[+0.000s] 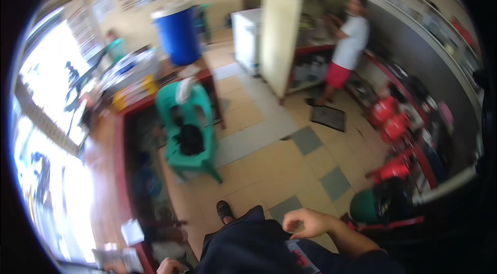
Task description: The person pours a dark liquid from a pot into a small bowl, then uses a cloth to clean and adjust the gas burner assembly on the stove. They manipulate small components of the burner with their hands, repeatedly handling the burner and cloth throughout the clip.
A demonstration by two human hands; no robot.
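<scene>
In front of my dark clothing, my right hand (309, 223) hangs in the air with its fingers loosely bent. A gap shows between thumb and fingers, and nothing is seen in it. Only part of my left hand (172, 266) shows at the lower edge, close to the wooden counter (103, 191); its fingers are mostly hidden. On that counter, nearest this hand, are a white card-like piece (132, 232) and some blurred clear containers (116, 258). My foot in a dark shoe (224, 212) is on the tiled floor.
A green plastic chair (204, 157) with a black item on it stands ahead left, by a table bearing a large blue drum (178, 36). A person in a white shirt (353, 33) stands at a far shelf. Red gas cylinders (396, 126) and a stool-like green item (365, 206) line the right.
</scene>
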